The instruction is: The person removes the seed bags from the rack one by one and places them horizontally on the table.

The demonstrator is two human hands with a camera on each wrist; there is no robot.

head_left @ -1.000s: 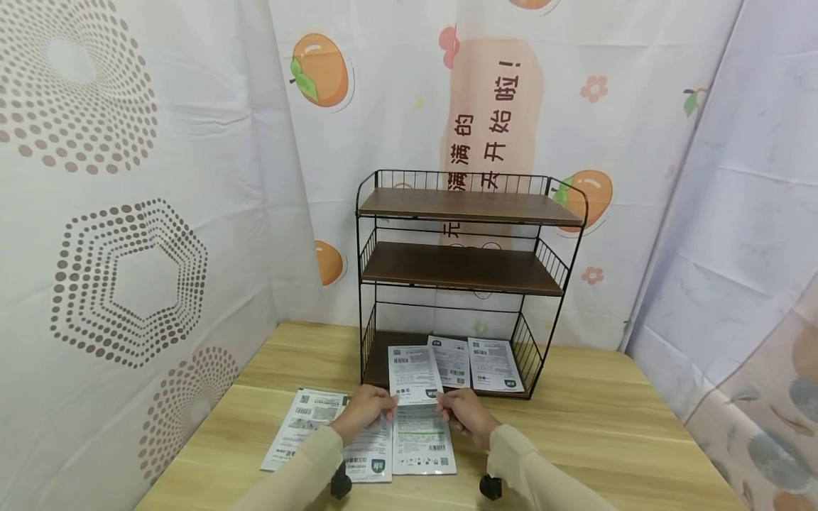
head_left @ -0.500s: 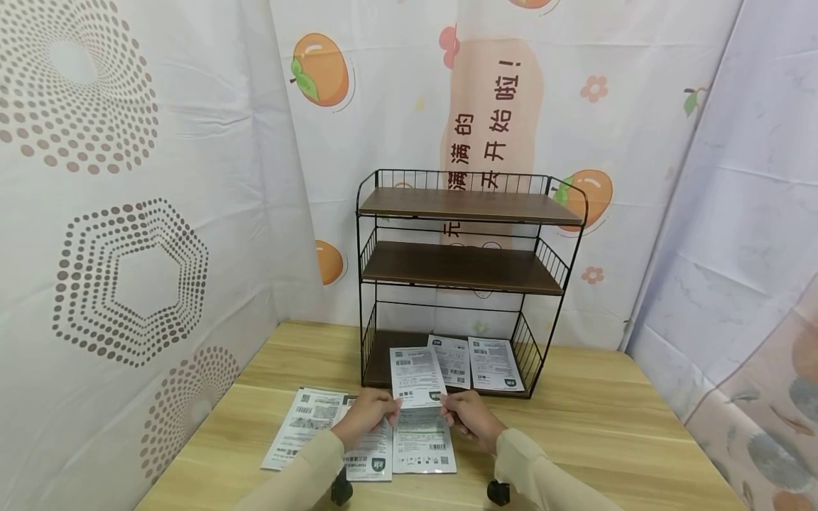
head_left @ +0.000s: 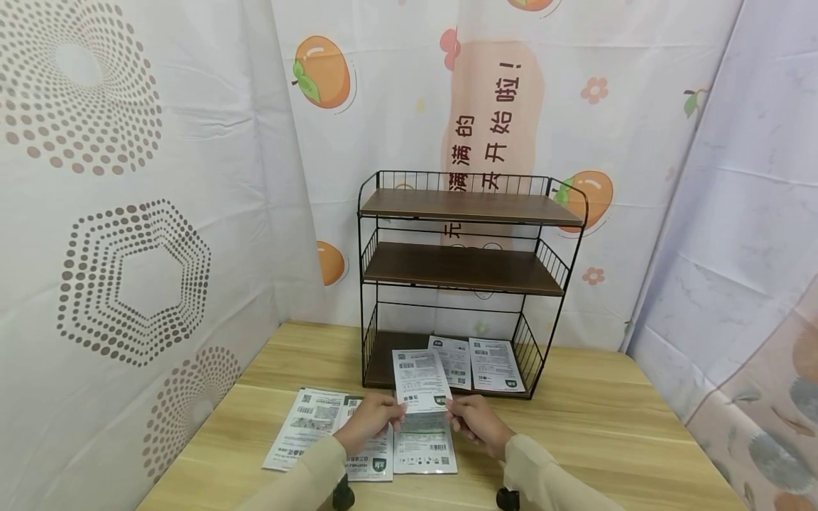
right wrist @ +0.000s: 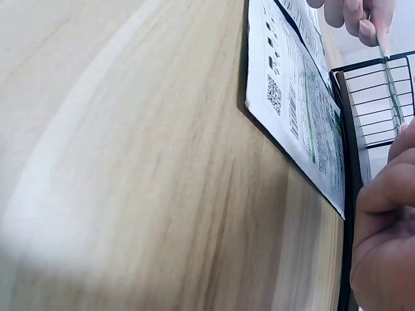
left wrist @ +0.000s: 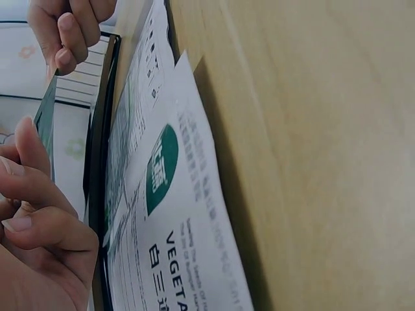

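Pale wood-grain table (head_left: 575,440) here, and that flat white rectangular printed packet (head_left: 422,380) is probably light, bendy, kinda slick. Corners work: your left hand (head_left: 372,420) pinches the near-left one, your right hand (head_left: 476,420) the near-right. It sticks out ahead between them, apparently over the bottom front edge of the brown-shelved black wire rack (head_left: 463,266).

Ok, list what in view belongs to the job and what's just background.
Likely job: packet pinched by left hand and right hand; three packets on table; two packets on bottom shelf; rack.

Background: fruit-printed curtain; dotted curtain.

Head view faces rack (head_left: 463,268); close wrist views share tabletop (left wrist: 311,162).
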